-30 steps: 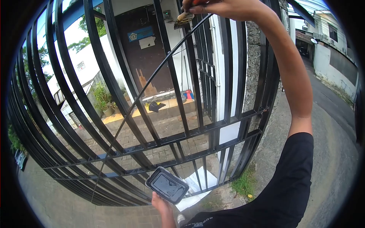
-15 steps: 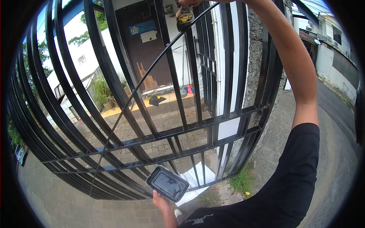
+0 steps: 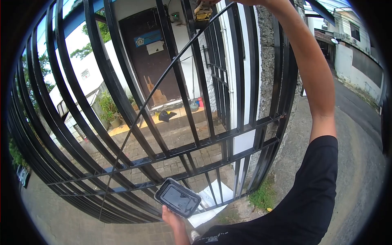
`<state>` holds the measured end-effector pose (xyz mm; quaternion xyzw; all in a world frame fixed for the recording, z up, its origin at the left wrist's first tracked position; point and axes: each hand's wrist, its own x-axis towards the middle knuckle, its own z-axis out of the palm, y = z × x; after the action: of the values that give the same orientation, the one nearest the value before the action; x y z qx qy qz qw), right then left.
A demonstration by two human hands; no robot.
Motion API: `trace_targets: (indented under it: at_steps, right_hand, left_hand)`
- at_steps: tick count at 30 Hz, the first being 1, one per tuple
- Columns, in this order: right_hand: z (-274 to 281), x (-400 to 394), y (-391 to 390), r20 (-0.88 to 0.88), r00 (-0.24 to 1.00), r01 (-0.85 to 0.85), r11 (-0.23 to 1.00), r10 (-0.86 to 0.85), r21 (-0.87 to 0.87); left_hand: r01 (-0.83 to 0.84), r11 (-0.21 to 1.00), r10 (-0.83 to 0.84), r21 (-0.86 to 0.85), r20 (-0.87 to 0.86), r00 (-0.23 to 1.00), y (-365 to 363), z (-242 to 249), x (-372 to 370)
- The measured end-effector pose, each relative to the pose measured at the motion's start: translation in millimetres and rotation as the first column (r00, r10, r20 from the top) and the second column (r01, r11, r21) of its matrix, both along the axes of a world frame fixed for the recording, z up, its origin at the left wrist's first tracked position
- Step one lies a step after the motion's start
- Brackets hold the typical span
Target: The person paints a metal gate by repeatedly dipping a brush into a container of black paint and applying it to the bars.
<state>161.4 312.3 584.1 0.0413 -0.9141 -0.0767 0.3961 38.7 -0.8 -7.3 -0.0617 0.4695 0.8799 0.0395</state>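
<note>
At the bottom centre, my left hand [image 3: 173, 219] is closed on the near edge of a black plastic tray [image 3: 178, 197] with dark wet paint in it. My raised right hand [image 3: 216, 1] shows only in part at the top edge, closed round a paintbrush [image 3: 203, 14] with a yellow-banded head and dark bristles. The brush is at an upright bar of the black metal gate [image 3: 183, 150], near the thin diagonal rod [image 3: 153, 91]. The top of the right hand is cut off by the frame.
White sheets [image 3: 212, 196] lie on the ground under the gate. Behind the bars are a brown door [image 3: 150, 61], potted plants [image 3: 108, 107] and a black bag [image 3: 165, 116] on a step. A rough stone pillar [image 3: 266, 61] and a road [image 3: 359, 122] are at the right.
The view has shifted slightly. The brush and right hand appear a little higher and further right in the view, and the tray is slightly further left.
</note>
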Motion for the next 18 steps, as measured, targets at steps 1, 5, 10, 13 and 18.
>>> trace_targets:
  at_steps: [1,5,10,13,18]
  right_hand:
    - [-3,3,-1,0.010,0.994,-0.105,0.994,0.106,-0.032]
    - [-9,-4,4,0.038,0.993,-0.115,0.993,0.116,-0.039]
    - [-11,0,8,-0.076,0.983,-0.173,0.984,0.170,-0.032]
    - [-11,-4,5,-0.121,0.957,-0.281,0.948,0.264,-0.149]
    - [-9,-39,35,-0.137,0.949,-0.267,0.955,0.284,0.130]
  left_hand:
    - [0.001,1.000,-0.001,0.002,0.001,1.000,1,-1,0]
    - [-0.018,0.999,0.017,0.031,0.027,0.999,5,-7,1]
    - [-0.063,0.995,0.059,0.079,0.054,0.997,9,0,12]
    - [-0.088,0.994,0.084,0.070,0.058,0.995,9,-4,13]
    - [-0.087,0.992,0.080,0.096,0.076,0.994,10,-13,15]
